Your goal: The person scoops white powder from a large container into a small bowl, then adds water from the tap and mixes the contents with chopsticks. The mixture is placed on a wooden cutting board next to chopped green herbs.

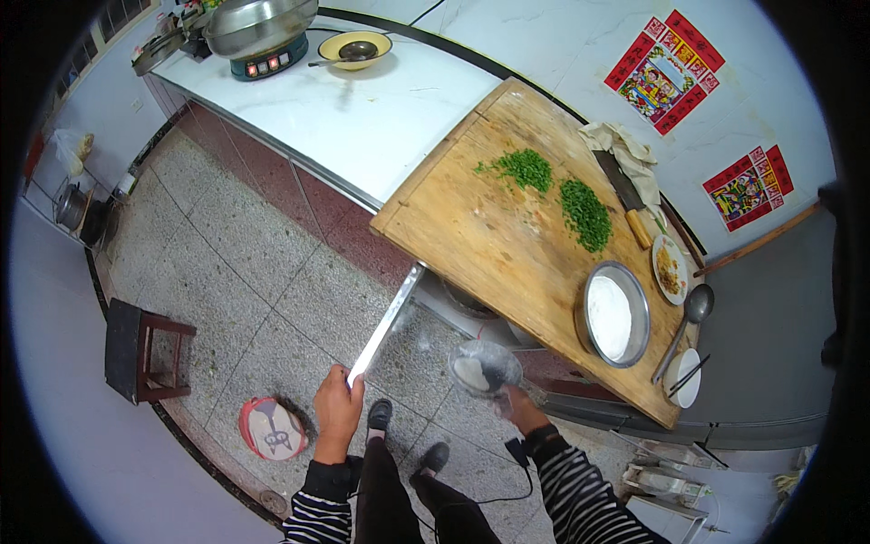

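My left hand (338, 409) is closed around the near end of a long, pale, narrow edge (387, 326), which looks like the top of an opened cabinet door running out from under the wooden board. My right hand (522, 410) holds the rim of a bowl (503, 360) with white powder in it; the bowl is slightly blurred and hangs over the floor beside the board's front edge. On the wooden board (462, 238) lie two heaps of chopped greens (527, 168) (586, 214). A metal basin of white powder (610, 318) stands near its right end.
Behind the greens lies a cleaver (620, 180) beside a cloth (629, 153). A plate (669, 268), a ladle (699, 304) and a white bowl with chopsticks (683, 381) line the right edge. An electric pan (262, 30) stands on the counter. A stool (126, 350) and a round cushion (274, 428) are on the floor.
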### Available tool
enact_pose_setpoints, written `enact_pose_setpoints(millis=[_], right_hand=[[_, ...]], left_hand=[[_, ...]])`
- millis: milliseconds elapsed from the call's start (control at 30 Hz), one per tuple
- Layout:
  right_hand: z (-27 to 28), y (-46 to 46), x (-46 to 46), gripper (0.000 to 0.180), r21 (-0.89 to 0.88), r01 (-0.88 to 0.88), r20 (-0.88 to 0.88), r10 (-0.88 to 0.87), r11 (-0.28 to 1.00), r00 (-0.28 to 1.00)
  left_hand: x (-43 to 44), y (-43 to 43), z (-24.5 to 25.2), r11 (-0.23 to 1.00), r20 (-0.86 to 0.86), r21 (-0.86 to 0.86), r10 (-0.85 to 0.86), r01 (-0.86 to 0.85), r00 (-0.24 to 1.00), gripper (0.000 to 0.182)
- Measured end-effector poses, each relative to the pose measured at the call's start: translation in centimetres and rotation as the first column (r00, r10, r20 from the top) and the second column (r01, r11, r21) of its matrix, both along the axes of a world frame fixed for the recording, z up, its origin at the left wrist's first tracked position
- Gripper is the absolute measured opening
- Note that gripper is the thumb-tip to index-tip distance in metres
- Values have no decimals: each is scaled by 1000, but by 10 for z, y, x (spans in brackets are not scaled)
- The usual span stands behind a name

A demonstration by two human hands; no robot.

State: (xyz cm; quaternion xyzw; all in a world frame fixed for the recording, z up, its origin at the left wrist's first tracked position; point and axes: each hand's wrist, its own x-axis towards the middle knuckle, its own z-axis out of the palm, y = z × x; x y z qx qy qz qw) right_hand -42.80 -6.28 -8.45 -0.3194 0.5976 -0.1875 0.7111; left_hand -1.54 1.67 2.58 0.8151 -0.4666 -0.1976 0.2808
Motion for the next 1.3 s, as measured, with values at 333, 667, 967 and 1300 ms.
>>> enact_pose_setpoints(millis=[333, 667, 967, 1300], right_hand=[[-82, -186, 83, 53, -334, -610, -804, 121, 718, 583], [-100, -130, 76, 51, -508, -450, -757, -131, 734, 640], [17, 87, -78, 32, -161, -485, -684, 257, 859, 682], [130, 141, -176, 56, -145, 604, 141, -588, 784, 797]], left_hand=[[31, -16, -5, 990, 28, 8, -143, 143, 989, 24], [12, -10, -2, 985, 10, 99, -146, 144, 989, 25], [-145, 22, -84, 985, -580, -138, 7, -107, 815, 36], [-355, -89, 10, 882, -884, -181, -340, 436, 320, 45]])
